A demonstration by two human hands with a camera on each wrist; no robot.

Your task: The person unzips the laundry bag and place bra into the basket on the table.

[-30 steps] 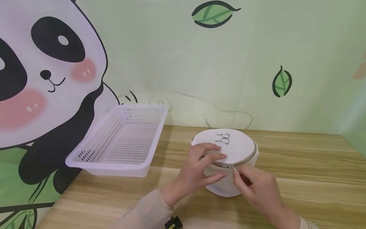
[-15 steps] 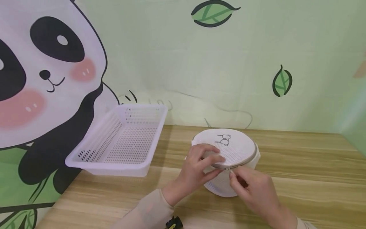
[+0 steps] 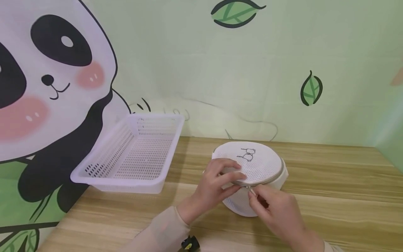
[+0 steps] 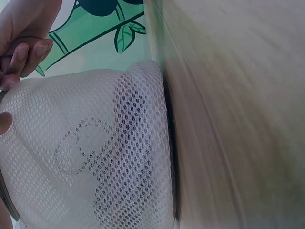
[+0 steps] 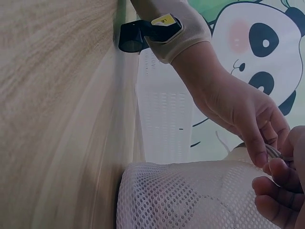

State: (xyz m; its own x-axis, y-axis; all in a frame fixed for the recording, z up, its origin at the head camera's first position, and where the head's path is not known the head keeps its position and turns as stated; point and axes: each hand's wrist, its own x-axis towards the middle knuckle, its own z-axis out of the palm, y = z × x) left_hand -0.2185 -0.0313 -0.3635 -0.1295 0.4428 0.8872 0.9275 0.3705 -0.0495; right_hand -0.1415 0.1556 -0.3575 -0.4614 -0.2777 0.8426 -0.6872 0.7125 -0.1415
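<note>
A round white mesh laundry bag (image 3: 262, 164) stands upright on the table, with a small line drawing on its lid. A grey zipper (image 3: 272, 179) runs round the lid's edge. My left hand (image 3: 215, 182) holds the rim at the front left, two fingers over the lid and the thumb under the edge. Just right of it, my right hand (image 3: 280, 210) pinches the zipper pull (image 3: 252, 190). In the left wrist view the bag's mesh side (image 4: 86, 143) fills the lower left. The right wrist view shows both hands close together at the rim.
A white perforated plastic basket (image 3: 163, 175) stands left of the bag, near the wall. A small black device (image 3: 190, 244) is worn at the left wrist. The wood-grain table (image 3: 340, 175) meets a green wall printed with a panda (image 3: 72, 21) and leaves.
My right hand has moved left along the front edge with the zipper pull, nearing the left hand. The left thumb has closed in under the rim. The lid has shifted slightly.
</note>
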